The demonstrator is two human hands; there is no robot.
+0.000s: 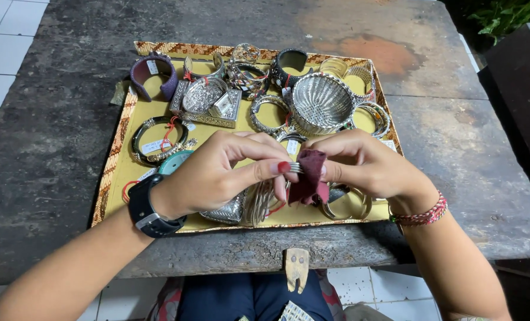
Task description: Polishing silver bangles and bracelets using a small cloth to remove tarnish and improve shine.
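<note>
1. A small silver ring (295, 167) is pinched between the thumb and fingertips of the left hand (217, 175), above the near edge of the tray; how it is turned is too small to tell.
2. The right hand (360, 163) pinches a dark red cloth (309, 177) against the ring, its folds hanging down.
3. Below lies a shallow yellow tray (117, 178) with a patterned brown border, crowded with silver bangles (259, 202), a purple cuff (153, 74) and a ribbed silver bowl (321, 102).
4. The tray rests on a worn, dark, stained wooden table (51, 148), above a white tiled floor (3, 35).
</note>
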